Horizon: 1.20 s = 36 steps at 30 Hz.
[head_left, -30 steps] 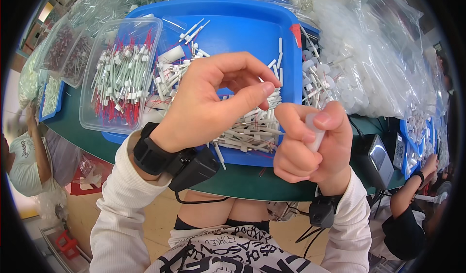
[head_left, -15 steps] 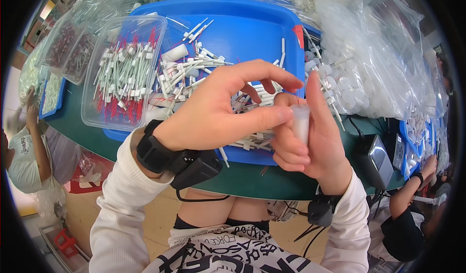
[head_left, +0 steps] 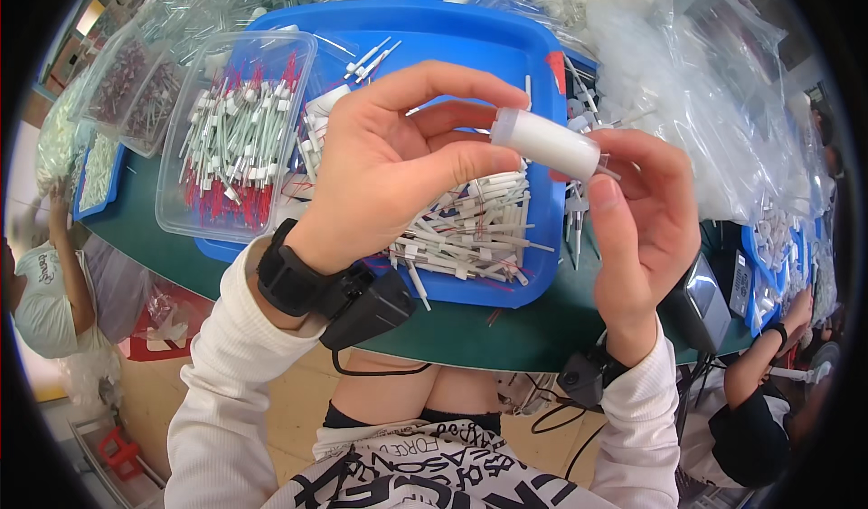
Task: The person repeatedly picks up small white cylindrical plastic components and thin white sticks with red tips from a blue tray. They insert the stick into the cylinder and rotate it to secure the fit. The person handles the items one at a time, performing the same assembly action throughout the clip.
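A white cylinder (head_left: 553, 144) with a clear rim at its left end is held up, tilted, above the right side of the blue tray (head_left: 470, 34). My left hand (head_left: 384, 152) pinches the rim end between thumb and fingertips. At the other end, the thumb and forefinger of my right hand (head_left: 653, 215) close around the cylinder's tip, where a short thin rod (head_left: 611, 173) sticks out. Below lie many slim white tubes with red wires (head_left: 466, 238), loose in the tray.
A clear plastic box (head_left: 167, 203) of wired white tubes overlaps the tray's left side. Clear bags (head_left: 674, 102) of white parts pile up at the right. A black device (head_left: 701, 306) stands on the green table (head_left: 533, 342). Other people's arms (head_left: 768, 351) show at both sides.
The cylinder has gone from upright in my right hand to nearly lying, held between both hands. My left hand has risen slightly; my right hand has turned and moved right.
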Available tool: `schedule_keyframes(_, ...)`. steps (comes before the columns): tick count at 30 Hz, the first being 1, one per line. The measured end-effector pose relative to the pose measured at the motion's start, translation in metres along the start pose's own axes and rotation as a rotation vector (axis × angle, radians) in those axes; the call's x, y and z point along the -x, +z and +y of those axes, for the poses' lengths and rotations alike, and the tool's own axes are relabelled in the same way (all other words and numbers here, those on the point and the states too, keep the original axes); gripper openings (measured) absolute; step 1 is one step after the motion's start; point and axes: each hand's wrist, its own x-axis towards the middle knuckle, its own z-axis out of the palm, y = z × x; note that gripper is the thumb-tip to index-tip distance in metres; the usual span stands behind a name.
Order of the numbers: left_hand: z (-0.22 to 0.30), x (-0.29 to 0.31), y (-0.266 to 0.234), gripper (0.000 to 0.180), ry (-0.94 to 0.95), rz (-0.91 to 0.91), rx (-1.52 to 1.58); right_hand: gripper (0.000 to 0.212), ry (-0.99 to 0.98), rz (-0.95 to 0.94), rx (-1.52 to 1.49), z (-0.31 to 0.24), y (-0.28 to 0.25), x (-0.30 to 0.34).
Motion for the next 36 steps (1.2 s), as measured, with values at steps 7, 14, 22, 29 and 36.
schedule_keyframes(7,0.0,0.0,0.002,0.032,0.056,0.052,0.018,0.022,-0.085,0.076,0.053,0.001,0.001,-0.001)
schedule_keyframes(14,-0.004,0.002,-0.001,0.024,0.148,0.11,-0.116,0.012,0.062,0.065,0.008,0.002,0.003,0.002)
schedule_keyframes(22,-0.002,-0.001,0.01,0.025,0.236,0.151,-0.037,0.016,0.138,0.033,-0.127,0.003,0.018,0.008)
schedule_keyframes(29,-0.007,-0.003,-0.002,0.023,0.211,0.182,-0.037,0.03,0.27,-0.089,-0.273,0.0,0.014,-0.002)
schedule_keyframes(36,0.0,-0.002,0.001,0.027,0.129,0.35,-0.104,0.029,0.238,-0.151,0.242,-0.004,0.026,-0.025)
